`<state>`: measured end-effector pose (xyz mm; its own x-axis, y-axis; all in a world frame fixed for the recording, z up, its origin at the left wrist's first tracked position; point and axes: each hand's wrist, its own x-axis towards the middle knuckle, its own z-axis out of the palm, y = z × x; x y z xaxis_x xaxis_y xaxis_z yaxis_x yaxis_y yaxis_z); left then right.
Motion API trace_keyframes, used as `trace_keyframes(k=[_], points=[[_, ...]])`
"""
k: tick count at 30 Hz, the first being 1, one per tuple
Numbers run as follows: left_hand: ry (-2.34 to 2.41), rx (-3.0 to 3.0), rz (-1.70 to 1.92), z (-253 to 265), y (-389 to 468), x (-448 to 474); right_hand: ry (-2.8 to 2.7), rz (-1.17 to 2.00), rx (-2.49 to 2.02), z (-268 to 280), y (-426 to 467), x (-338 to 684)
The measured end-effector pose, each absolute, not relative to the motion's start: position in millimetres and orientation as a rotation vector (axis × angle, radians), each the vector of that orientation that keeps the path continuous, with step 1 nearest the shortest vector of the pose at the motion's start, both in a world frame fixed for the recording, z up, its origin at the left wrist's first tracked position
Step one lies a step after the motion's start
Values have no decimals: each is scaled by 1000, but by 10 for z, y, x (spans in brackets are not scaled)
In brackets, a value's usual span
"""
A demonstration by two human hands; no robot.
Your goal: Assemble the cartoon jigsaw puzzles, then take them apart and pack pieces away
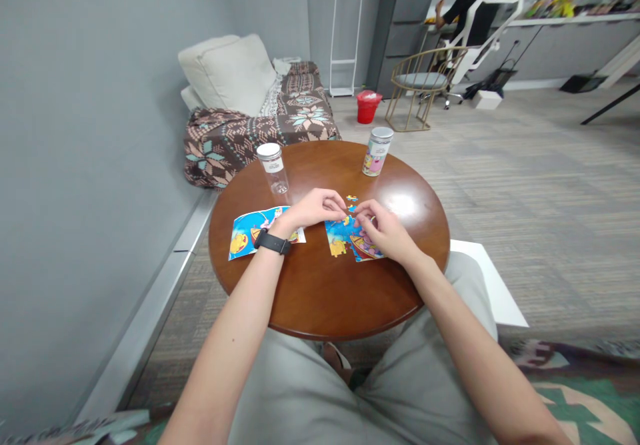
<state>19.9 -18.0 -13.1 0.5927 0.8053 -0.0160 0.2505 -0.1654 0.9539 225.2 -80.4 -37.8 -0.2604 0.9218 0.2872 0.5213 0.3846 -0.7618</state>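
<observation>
A partly joined jigsaw puzzle [339, 233] lies on the round brown table [320, 305], its lower edge uneven with a gap. My left hand [320, 206] is over its upper left edge, fingers curled towards the thumb; whatever is between them is hidden. My right hand [383, 228] covers the puzzle's right part, thumb and index closed around a small blue puzzle piece [352, 209] at the fingertips. Just beyond lies a loose yellow-and-blue piece [352, 198]. Partly under my left wrist is a printed picture sheet [241, 237] with similar blue and yellow artwork.
A clear jar [276, 179] with a silver lid stands at the table's back left, a picture-covered jar [375, 158] at back right. Beyond are a blanket-covered sofa [300, 108], a red bin [367, 108] and a wire-frame chair [420, 81]. A person sits farther back.
</observation>
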Motion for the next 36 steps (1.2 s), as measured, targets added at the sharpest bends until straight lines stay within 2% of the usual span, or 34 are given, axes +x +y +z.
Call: trace_keyframes(k=[10,36], points=[[826,1722,553,-77,-229,221,-2111,597,-1117,-366,-828,2236],[716,1686,364,-7,-289,190,-2188,657,-1057,-327,-849,2249]])
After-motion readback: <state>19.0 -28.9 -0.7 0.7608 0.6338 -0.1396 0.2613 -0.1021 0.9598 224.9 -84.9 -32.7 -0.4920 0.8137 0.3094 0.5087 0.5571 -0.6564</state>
